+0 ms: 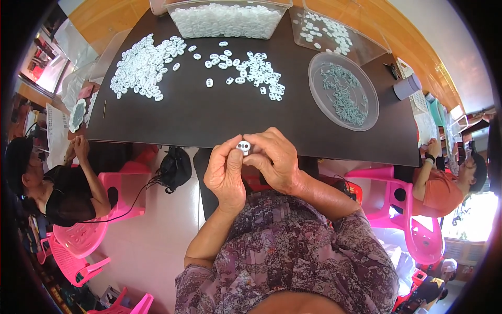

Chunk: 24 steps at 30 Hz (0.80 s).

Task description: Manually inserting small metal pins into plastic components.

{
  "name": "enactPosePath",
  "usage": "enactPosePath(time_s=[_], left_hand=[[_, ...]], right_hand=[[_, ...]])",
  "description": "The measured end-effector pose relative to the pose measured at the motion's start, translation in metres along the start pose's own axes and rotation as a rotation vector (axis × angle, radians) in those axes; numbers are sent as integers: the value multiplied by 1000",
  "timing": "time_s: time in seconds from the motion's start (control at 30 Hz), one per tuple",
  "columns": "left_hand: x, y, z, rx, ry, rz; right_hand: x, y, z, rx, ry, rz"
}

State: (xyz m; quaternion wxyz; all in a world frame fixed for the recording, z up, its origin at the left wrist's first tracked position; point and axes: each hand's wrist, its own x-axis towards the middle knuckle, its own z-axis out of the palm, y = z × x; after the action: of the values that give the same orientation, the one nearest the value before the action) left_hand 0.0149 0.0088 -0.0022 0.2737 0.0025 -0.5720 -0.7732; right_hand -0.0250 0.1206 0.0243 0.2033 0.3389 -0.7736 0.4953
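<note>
Just off the table's near edge, my left hand [226, 175] and my right hand [275, 161] meet at the fingertips. Between them they pinch a small white plastic piece [244, 146] with dark round holes in its face. Fingers and thumbs cover part of its rim. On the table beyond lies a heap of white oval two-holed pieces [141, 67] at the left. A looser group of smaller, squarish white pieces [264, 76] spreads across the middle, with a few ovals beside it. To the right, a round translucent tray [316, 99] holds many thin grey-green screw-like pieces [345, 97].
At the far side stands a clear tub [172, 23] full of white pieces. Beside it, another clear container [361, 51] holds scattered white ones. A grey-lilac cup [407, 87] stands at the table's right end. People sit on pink chairs [86, 235] to either side.
</note>
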Motion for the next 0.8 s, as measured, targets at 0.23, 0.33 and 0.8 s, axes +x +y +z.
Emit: enactPosePath(time_s=[0.23,0.33,0.8], left_hand=[[0,9,0,17,-2,-5],[0,11,4,-86,0,-16],[-6,10,2,-28,-1,46]], right_hand=[[4,-1,-2,-47,-6,-101],[6,2,-2,-57,-15,-138],[3,2,8,-129,88,-314]])
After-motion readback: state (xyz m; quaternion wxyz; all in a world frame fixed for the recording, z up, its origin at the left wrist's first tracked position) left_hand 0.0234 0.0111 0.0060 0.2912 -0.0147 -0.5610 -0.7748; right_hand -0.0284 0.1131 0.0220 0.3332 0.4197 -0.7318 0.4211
